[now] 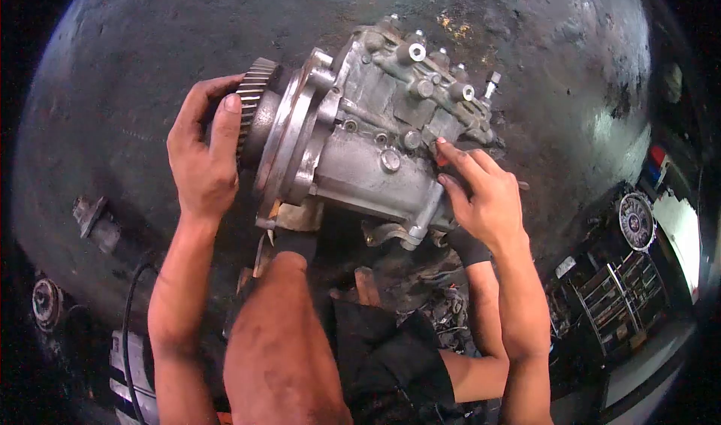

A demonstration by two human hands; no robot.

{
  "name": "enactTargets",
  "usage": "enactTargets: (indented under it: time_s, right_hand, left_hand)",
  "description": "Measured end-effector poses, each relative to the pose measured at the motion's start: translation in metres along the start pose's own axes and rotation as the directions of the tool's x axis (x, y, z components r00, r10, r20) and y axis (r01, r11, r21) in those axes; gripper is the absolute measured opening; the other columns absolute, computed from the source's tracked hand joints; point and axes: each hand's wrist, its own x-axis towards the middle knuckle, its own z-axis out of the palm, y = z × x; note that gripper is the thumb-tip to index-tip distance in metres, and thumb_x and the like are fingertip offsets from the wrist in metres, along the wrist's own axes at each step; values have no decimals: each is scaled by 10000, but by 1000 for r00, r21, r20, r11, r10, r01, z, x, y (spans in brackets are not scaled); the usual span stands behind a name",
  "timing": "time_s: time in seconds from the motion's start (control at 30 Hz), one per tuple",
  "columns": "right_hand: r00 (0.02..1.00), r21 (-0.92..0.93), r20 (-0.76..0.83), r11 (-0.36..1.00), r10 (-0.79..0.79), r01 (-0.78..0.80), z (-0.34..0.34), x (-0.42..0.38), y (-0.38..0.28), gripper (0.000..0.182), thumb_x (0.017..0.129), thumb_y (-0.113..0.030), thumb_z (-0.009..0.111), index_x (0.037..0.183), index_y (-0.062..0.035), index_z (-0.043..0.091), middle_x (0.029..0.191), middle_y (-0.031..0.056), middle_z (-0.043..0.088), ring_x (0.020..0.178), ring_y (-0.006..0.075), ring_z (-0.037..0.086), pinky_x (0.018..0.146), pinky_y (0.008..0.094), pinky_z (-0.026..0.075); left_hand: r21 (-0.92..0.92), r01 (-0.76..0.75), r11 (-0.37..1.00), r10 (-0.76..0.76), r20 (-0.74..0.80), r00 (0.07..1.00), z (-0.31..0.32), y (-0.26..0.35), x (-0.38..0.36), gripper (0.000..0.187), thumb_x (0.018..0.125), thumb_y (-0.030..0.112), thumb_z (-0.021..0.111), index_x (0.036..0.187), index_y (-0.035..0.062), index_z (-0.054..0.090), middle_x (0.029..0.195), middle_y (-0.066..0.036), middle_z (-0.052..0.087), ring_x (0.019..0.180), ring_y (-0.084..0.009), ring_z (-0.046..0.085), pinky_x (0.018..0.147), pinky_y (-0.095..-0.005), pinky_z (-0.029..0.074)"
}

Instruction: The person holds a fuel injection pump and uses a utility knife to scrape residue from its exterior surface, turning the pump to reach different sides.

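Observation:
A grey metal fuel injection pump (375, 162) lies tilted before me, with a row of fittings along its upper side. On its left end is a toothed gear (254, 102), next to a round flange (289, 128). My left hand (206, 143) grips the gear's rim, thumb on the near side and the other fingers partly hidden behind. At the pump's right end, my right hand (484, 196) is closed, with index finger and thumb pressed on the housing. Its remaining fingers are curled, and anything small under the fingertips is hidden.
My bent legs (282, 342) lie below the pump, with a foot near each end. A dark, stained floor (150, 57) surrounds it. A metal part (94, 218) sits at left. Right are a round clutch-like disc (637, 220) and a metal rack (619, 297).

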Motion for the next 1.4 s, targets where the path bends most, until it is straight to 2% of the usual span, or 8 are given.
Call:
enactTargets:
  time_s: [0.1,0.23,0.4,0.53,0.6,0.7,1.33,1.4]
  right_hand:
    - [996,-34,45,997,75,-73,-1,-1,2,466,858,-185,749,1314,-230,666,986,49,693,846,324,700,696,433,565]
    - [997,32,24,996,78,-79,4,-2,4,469,858,-181,750,1316,-229,663,986,52,693,846,323,700,699,434,565]
    - [998,2,27,999,50,-50,0,-4,7,523,824,-41,756,1327,-156,671,1009,68,722,759,300,686,674,376,544]
    - [1000,-2,-5,1000,21,-21,-1,-1,4,518,825,-41,754,1323,-160,673,1008,64,722,782,304,691,693,376,548]
    - [996,-5,51,998,66,-66,-3,-3,5,460,862,-159,738,1311,-223,661,998,53,700,857,323,704,718,438,567]
    - [997,16,40,997,71,-72,-1,-3,9,496,833,-62,753,1313,-159,678,1000,66,720,829,311,694,731,388,550]
    - [998,-93,43,995,51,-47,-4,0,6,517,817,-61,759,1318,-159,675,1021,48,724,769,297,683,671,375,541]
    - [1000,27,14,1000,14,-14,-2,0,10,517,819,-58,756,1319,-154,671,1021,65,721,799,319,686,688,374,546]
  left_hand:
    - [40,-41,998,42,-23,999,-1,-2,1,226,1027,147,568,1130,-26,671,1017,-66,690,957,-127,613,884,-269,473]
    - [42,-23,999,23,-18,1000,-3,-2,0,226,1025,150,573,1134,-23,670,1025,-66,690,960,-127,612,889,-268,471]
    - [19,-31,999,31,-16,999,0,-1,1,227,1026,148,570,1137,-22,671,1025,-61,686,963,-124,610,893,-268,470]
    - [8,-11,1000,11,-17,1000,-1,0,-2,227,1028,147,565,1139,-20,672,1018,-58,685,959,-124,611,891,-267,470]
    - [-14,-2,1000,2,-5,1000,1,1,0,228,1029,149,565,1141,-19,671,1015,-57,685,959,-125,611,891,-266,470]
    - [28,-27,999,27,-11,1000,-1,-1,2,234,1030,159,568,1141,-19,671,1010,-57,686,957,-123,609,890,-267,471]
    - [42,-41,998,42,-12,999,0,1,1,238,1024,161,569,1129,-26,674,1004,-70,695,956,-124,617,895,-273,474]
    - [59,-52,997,52,-12,999,-1,1,4,239,1023,162,571,1130,-25,674,1001,-68,694,954,-122,615,892,-272,474]
